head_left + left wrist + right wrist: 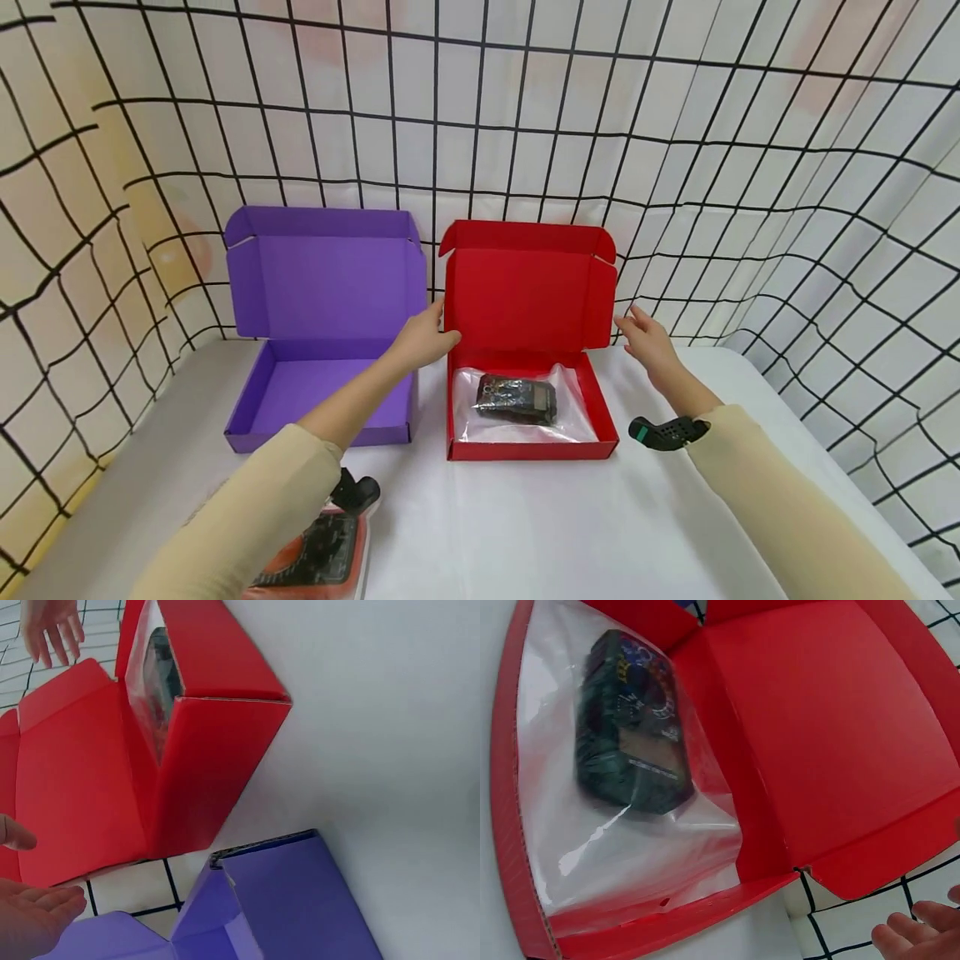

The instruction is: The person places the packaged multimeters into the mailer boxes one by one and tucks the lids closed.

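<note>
A red cardboard box [532, 451] stands with its lid [517, 292] raised. Inside it lies a dark multimeter [517, 398] in a clear plastic bag [630, 855]; its dial shows in the right wrist view. My left hand [426, 336] is at the lid's left edge, fingers extended and thumb apart; whether it touches the cardboard I cannot tell. On the other side, my right hand [651, 346] is just off the lid's right edge, fingers loosely bent and holding nothing.
A purple cardboard box [315, 437] with raised lid stands to the left, partly behind my left forearm. Near the front left lies an orange-and-black multimeter [330, 550] in clear wrapping, partly covered by my sleeve. Black wire grid [525, 133] surrounds the white table [525, 533].
</note>
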`<state>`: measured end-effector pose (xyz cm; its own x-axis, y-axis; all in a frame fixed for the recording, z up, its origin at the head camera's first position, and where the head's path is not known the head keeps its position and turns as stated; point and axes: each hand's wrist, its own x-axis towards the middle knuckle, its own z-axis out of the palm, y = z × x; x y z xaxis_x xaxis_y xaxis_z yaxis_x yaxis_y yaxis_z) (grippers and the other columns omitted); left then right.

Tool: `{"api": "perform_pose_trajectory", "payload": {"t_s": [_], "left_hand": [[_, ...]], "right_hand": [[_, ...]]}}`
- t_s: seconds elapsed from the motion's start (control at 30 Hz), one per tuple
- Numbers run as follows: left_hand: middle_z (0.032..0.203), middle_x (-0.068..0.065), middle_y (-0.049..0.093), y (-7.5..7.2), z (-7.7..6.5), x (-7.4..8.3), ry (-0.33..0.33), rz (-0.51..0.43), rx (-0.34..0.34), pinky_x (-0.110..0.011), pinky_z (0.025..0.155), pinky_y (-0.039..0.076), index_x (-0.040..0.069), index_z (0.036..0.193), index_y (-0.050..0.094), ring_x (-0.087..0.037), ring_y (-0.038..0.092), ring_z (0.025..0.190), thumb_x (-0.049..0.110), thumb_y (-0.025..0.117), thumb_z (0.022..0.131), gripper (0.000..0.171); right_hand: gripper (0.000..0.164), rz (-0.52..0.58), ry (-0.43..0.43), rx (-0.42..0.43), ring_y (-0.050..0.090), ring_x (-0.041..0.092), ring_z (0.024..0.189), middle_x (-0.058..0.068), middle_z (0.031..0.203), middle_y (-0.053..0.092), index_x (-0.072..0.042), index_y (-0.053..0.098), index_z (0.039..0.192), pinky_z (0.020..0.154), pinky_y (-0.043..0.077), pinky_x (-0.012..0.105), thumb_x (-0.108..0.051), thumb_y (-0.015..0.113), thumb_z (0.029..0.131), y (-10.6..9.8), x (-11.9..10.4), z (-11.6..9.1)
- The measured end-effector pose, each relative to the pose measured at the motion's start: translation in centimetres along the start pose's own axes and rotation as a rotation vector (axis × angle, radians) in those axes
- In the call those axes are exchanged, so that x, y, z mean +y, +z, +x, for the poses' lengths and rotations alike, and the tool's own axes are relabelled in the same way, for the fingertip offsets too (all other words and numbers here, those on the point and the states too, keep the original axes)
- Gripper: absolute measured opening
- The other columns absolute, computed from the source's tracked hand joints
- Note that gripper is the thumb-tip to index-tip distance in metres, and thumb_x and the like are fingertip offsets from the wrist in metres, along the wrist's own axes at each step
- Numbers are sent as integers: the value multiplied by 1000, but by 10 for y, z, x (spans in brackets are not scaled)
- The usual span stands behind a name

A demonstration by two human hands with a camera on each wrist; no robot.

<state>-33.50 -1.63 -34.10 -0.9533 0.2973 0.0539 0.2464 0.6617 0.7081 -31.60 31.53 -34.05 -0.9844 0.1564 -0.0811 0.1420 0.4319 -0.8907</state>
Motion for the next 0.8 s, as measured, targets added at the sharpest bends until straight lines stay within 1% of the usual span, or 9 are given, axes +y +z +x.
{"api": "perform_pose_trajectory", "payload": {"t_s": [0.07,0.13,0.23,0.37,0.57,0.7,0.8], "left_hand": [[136,-20,46,0,0,3,19,13,2,-44,91,45,2,146,18,-32,50,119,19,51,85,72],[135,-20,47,0,0,5,38,6,2,-44,91,45,2,146,19,-33,50,119,18,51,85,71],[137,-20,44,0,-2,7,40,-20,-22,-44,93,44,1,147,16,-33,47,122,16,50,86,71],[141,-21,38,1,-4,7,29,-50,-55,-46,96,42,1,147,12,-33,41,127,15,48,87,71],[144,-20,35,4,-6,7,39,-79,-65,-46,98,40,0,147,11,-32,41,128,13,47,87,71],[146,-18,31,6,-6,3,44,-114,-66,-42,103,36,-3,146,10,-28,38,131,13,45,88,70],[148,-14,29,7,-5,-2,36,-154,-71,-39,106,33,-2,146,11,-25,35,133,14,43,89,67]], "right_hand": [[63,14,15,-5,21,36,137,22,151,15,-8,0,148,108,26,46,-33,33,100,-1,0,1],[63,47,21,-22,19,35,138,20,152,12,-7,0,148,109,24,46,-34,32,100,0,0,3],[61,57,11,-86,20,35,138,18,152,13,-5,6,148,109,22,46,-36,29,101,1,2,6],[59,49,-11,-148,25,35,136,18,151,19,-4,14,148,109,24,47,-38,27,101,5,4,6],[61,84,-13,-144,27,35,135,19,150,21,-2,14,147,108,25,46,-39,26,101,7,2,1],[60,89,-28,-149,29,35,134,19,150,22,-2,16,147,108,26,45,-40,25,101,9,2,-1],[60,95,-40,-153,29,35,134,20,149,23,-2,17,146,107,27,46,-40,25,101,11,3,-3]]}}
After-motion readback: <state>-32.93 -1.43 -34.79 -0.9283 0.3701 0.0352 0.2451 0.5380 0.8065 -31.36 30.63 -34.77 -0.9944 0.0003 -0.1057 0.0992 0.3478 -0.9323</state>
